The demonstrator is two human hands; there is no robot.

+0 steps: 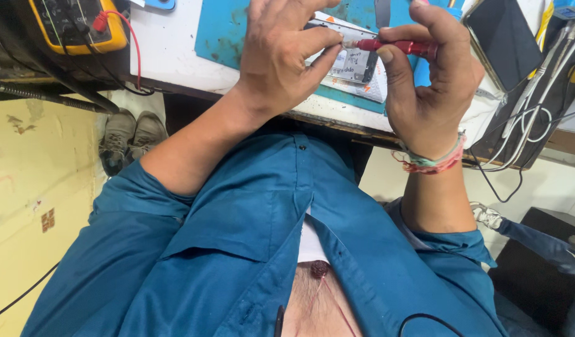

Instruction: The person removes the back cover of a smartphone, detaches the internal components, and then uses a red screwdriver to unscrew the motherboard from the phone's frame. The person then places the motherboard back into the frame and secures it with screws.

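Screwdriver [403, 46], red, lies crosswise pinched in my right hand [424, 81], tip toward my left hand [281, 56] steadying the opened phone [356, 62].

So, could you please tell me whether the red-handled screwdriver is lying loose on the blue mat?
No, the right hand grips the red-handled screwdriver above the blue mat, its tip by the left hand.

The red screwdriver [403, 46] has a glossy metallic handle, the far blue work mat [225, 31] is matt and scuffed, the yellow multimeter [75, 25] smooth plastic, the near blue shirt [250, 237] plain matt cloth.
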